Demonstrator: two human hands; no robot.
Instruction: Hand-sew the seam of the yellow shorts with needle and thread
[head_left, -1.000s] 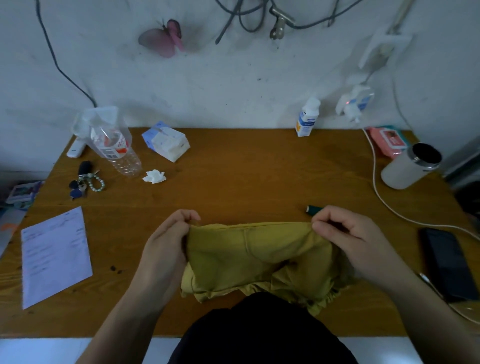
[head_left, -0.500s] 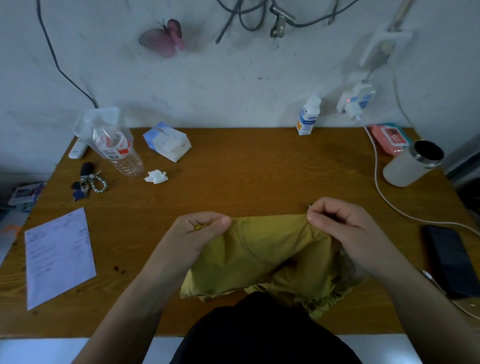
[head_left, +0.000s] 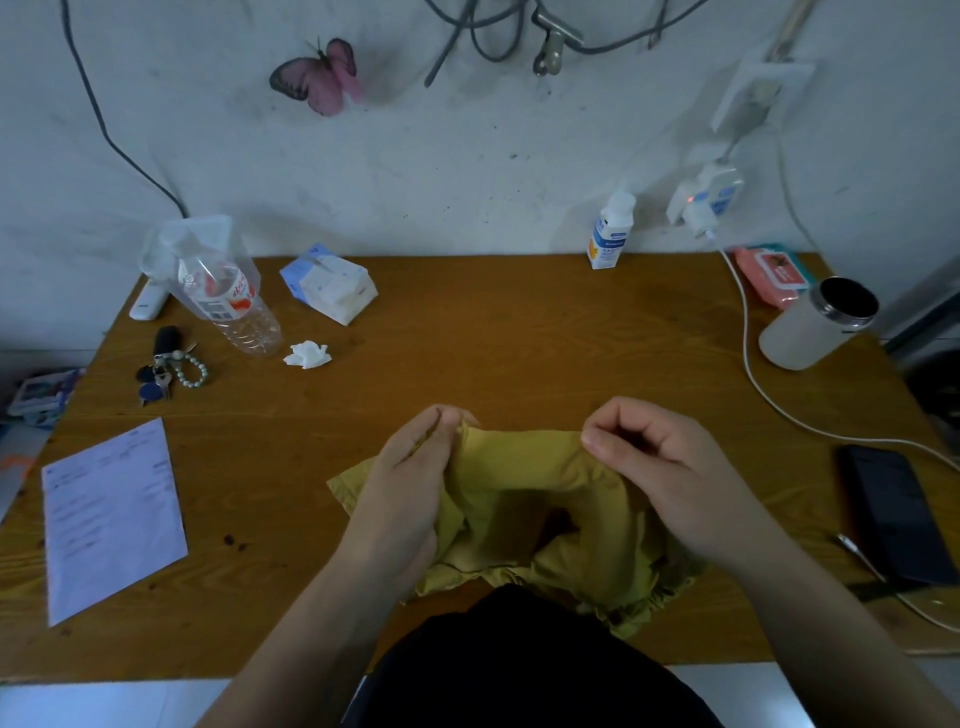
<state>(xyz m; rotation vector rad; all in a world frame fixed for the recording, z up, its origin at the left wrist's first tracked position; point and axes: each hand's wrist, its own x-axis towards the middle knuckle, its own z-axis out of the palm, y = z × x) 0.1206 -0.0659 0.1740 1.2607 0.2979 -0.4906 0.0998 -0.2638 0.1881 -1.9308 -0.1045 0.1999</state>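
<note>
Yellow shorts (head_left: 524, 499) lie crumpled on the table (head_left: 519, 343); left hand (head_left: 410, 493) and right hand (head_left: 660, 467) fingers pinch their raised upper edge.

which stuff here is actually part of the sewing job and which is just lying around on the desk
In use: yellow shorts, pinched by left hand and right hand.

Lying about: water bottle, keys, paper sheet, crumpled tissue, phone, white mug.
</note>
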